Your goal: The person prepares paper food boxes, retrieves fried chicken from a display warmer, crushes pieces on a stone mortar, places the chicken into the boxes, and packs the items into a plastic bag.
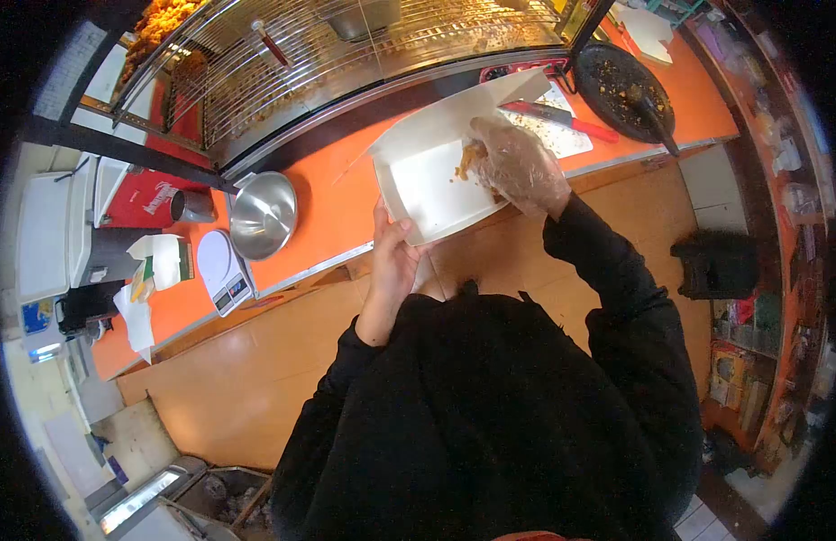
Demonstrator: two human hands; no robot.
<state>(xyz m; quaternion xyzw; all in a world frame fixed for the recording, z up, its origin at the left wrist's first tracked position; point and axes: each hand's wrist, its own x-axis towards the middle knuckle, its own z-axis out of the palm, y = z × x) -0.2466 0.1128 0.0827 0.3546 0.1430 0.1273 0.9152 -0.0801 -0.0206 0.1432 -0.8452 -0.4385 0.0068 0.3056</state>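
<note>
The box (427, 189) is white, rectangular and open-topped, with a long flap raised along its far side. It is positioned over the front edge of the table (323, 203). The food (469, 160), golden-brown and irregular, shows at the box's right end, partly hidden.

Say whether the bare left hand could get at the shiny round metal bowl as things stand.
Probably not while the left hand holds the white open-topped cardboard box; otherwise, the way over the orange countertop to the bowl looks free.
</note>
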